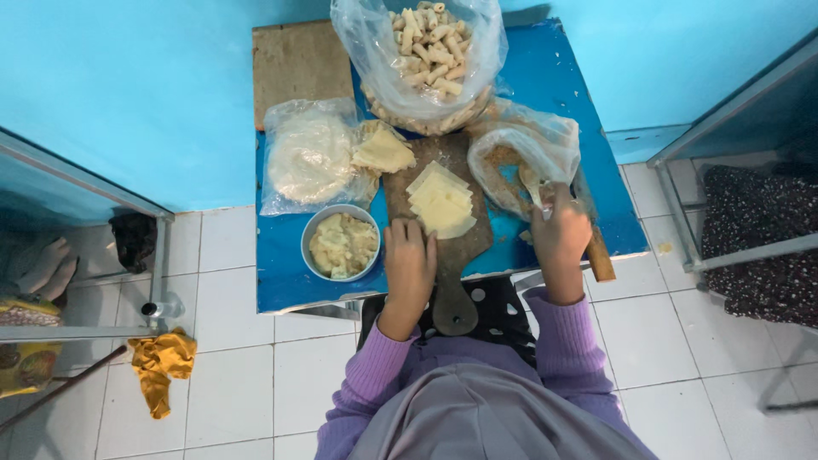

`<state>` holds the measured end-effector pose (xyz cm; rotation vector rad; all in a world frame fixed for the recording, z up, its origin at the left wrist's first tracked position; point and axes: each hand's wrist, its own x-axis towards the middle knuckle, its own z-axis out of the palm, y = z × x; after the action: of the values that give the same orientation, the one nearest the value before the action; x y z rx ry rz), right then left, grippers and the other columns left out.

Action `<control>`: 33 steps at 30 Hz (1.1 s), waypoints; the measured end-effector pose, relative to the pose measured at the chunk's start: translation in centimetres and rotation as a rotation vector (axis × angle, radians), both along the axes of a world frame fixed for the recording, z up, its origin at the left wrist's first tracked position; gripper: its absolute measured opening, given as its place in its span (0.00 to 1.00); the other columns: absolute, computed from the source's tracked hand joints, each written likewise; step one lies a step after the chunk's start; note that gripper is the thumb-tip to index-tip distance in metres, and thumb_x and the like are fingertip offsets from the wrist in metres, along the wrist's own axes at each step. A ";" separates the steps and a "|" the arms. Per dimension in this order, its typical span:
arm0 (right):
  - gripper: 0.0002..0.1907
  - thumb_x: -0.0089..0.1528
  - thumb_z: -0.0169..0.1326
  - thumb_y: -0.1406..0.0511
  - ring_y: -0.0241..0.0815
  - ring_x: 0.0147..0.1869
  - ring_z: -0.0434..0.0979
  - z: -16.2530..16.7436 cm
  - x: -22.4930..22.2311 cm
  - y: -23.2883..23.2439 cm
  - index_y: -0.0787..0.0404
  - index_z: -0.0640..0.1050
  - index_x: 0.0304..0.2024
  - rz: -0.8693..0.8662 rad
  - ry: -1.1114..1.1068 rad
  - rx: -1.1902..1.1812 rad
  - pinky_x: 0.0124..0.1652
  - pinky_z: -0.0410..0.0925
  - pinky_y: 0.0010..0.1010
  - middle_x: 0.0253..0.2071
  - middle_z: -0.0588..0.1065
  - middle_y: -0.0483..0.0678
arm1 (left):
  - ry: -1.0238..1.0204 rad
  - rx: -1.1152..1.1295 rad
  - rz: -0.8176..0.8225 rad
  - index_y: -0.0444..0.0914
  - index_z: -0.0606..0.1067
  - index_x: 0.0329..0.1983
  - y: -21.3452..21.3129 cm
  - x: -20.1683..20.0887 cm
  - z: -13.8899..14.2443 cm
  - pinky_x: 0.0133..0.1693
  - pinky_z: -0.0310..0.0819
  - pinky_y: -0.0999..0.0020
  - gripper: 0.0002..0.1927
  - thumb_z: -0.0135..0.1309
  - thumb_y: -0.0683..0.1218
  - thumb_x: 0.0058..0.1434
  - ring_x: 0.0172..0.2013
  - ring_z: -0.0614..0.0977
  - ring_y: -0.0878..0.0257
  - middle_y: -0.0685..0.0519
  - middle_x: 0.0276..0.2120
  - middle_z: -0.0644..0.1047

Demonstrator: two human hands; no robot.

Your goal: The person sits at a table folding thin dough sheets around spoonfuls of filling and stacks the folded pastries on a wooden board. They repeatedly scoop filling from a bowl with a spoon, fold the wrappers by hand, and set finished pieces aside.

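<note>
My left hand (pixel 409 260) rests flat on a dark wooden board (pixel 452 255), just below a stack of pale square dough sheets (pixel 440 201). My right hand (pixel 558 232) is closed on a spoon (pixel 530 181) whose bowl sits inside a clear bag of brown crumbs (pixel 520 153). A round metal bowl of pale mashed filling (pixel 342 244) stands left of my left hand. All of this lies on a small blue table (pixel 281 273).
A large open bag of rolled pastry pieces (pixel 430 51) stands at the table's back. A bag of flat wrappers (pixel 308 158) lies at left. A wooden stick (pixel 599 254) lies near my right hand. A yellow cloth (pixel 160 365) is on the tiled floor.
</note>
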<state>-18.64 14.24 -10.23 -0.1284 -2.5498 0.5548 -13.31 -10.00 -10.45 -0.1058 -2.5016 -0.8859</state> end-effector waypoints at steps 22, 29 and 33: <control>0.13 0.67 0.57 0.78 0.40 0.38 0.86 -0.6 -1.0 -0.4 0.71 0.72 0.53 0.199 0.307 -0.598 0.35 0.76 0.26 0.40 0.82 0.57 | 0.051 0.117 -0.054 0.32 0.70 0.41 0.2 -1.2 0.5 0.41 0.70 0.48 0.06 0.54 0.38 0.65 0.39 0.76 0.40 0.38 0.36 0.75; 0.14 0.68 0.55 0.78 0.40 0.40 0.86 -1.1 -0.1 0.6 0.73 0.71 0.55 0.193 0.333 -0.550 0.38 0.77 0.27 0.42 0.82 0.59 | -0.017 0.340 -0.092 0.33 0.67 0.53 0.2 -1.7 0.3 0.29 0.70 0.49 0.16 0.54 0.37 0.63 0.28 0.80 0.42 0.40 0.25 0.76; 0.13 0.68 0.56 0.78 0.39 0.40 0.86 -1.4 -0.1 0.7 0.72 0.72 0.54 0.176 0.275 -0.550 0.38 0.77 0.27 0.40 0.82 0.58 | -0.018 0.286 -0.093 0.34 0.67 0.56 -0.1 -1.8 0.5 0.31 0.71 0.49 0.18 0.56 0.37 0.64 0.30 0.80 0.43 0.40 0.27 0.76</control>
<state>-18.76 14.98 -11.59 -0.0164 -2.0975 1.2418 -15.06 -10.07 -9.93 -0.1202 -2.3729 -1.2773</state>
